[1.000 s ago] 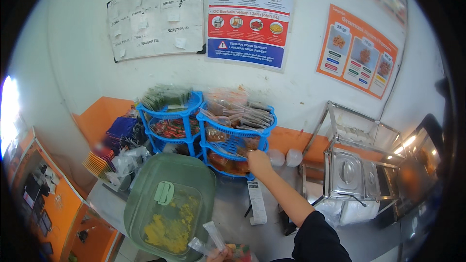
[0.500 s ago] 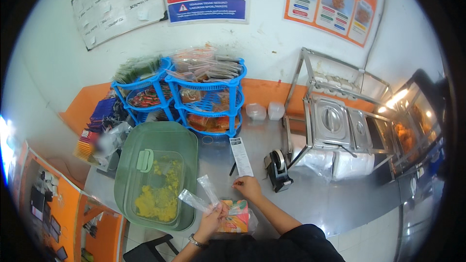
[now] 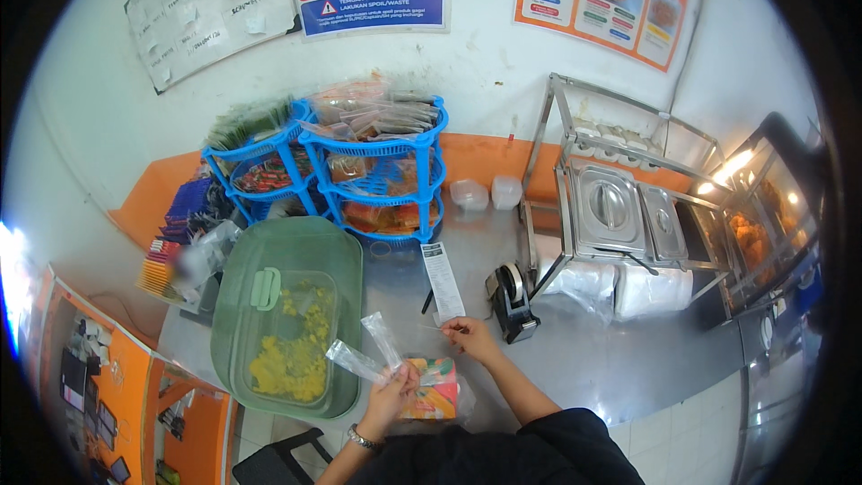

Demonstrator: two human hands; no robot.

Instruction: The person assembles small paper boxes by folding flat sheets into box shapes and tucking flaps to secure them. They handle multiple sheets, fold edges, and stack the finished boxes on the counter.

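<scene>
While our left hand grips clear packets, our right hand curls near a receipt. Its grip we can't tell.

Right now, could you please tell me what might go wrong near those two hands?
The two clear packets fanned out in the left hand could slip apart. The right hand, close by the paper slip, might nudge it. The tape dispenser beside that hand could get bumped.

Receipt at the clock's centre on the counter, tubs at 1 o'clock, rack bearing lidded pans at 2, tape dispenser nearer 4, carton at 6, lidded container at 9, tiered baskets at 11.
</scene>
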